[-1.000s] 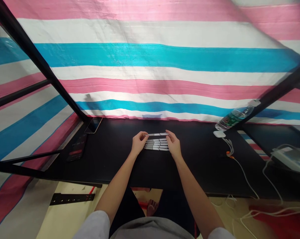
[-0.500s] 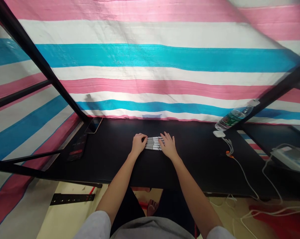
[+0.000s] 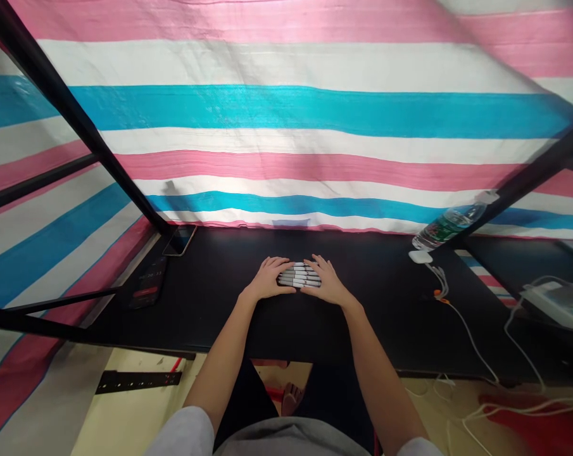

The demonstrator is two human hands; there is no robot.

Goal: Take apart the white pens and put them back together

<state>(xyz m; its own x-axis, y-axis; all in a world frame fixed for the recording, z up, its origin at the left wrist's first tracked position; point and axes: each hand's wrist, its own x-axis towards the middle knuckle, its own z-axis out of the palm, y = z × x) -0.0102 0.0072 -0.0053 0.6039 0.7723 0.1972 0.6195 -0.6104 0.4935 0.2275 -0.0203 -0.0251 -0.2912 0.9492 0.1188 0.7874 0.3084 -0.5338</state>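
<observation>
Pens (image 3: 299,277), slim white with dark marks, grasped between left hand (image 3: 268,278) and right hand (image 3: 330,283).
About six lie side by side, fingers curled round the far side, thumbs along the near. Left of the fingers lie two flat dark phones (image 3: 149,282), one showing blurred digits; right, one clear plastic bottle (image 3: 450,223), its green label (image 3: 440,230) unreadable. Black tabletop (image 3: 214,320) reaches beyond the fingertips to a pink-white-blue striped sheet (image 3: 295,161).

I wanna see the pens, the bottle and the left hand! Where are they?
Pens (image 3: 299,277), head view, middle of the row.
Bottle (image 3: 446,227), head view, its label.
Left hand (image 3: 267,278), head view, back of the hand.
</observation>
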